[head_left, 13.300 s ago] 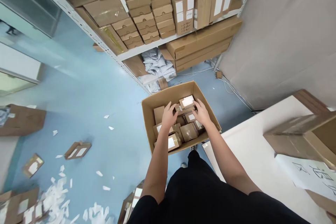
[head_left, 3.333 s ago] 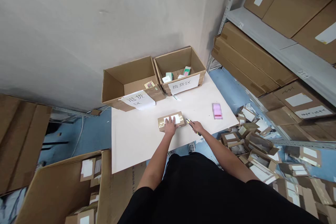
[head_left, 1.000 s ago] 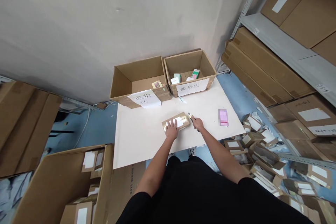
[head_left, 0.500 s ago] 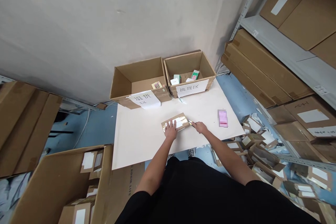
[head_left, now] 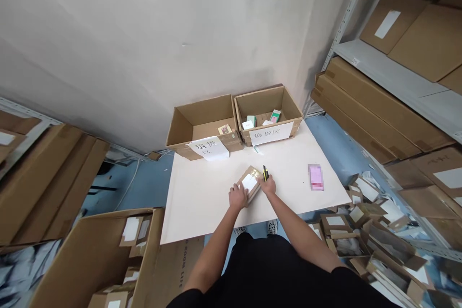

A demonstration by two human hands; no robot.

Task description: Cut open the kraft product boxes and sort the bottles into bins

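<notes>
A small taped brown parcel [head_left: 250, 182] with a white label lies on the white table [head_left: 202, 197], turned at an angle. My left hand [head_left: 237, 197] grips its near end with curled fingers. My right hand [head_left: 268, 185] is closed on a yellow and black utility knife [head_left: 265, 173], right beside the parcel's right edge.
Two open cartons with paper signs stand at the table's far edge: the left carton [head_left: 204, 125] and the right carton [head_left: 269, 114] holding small boxes. A pink item [head_left: 315, 177] lies right. Opened parcels [head_left: 364, 231] litter the floor right; a large carton [head_left: 97, 255] stands left.
The parcel has been turned from lying crosswise to pointing away at an angle. My right hand with the knife moved in against its right side. My head has shifted left.
</notes>
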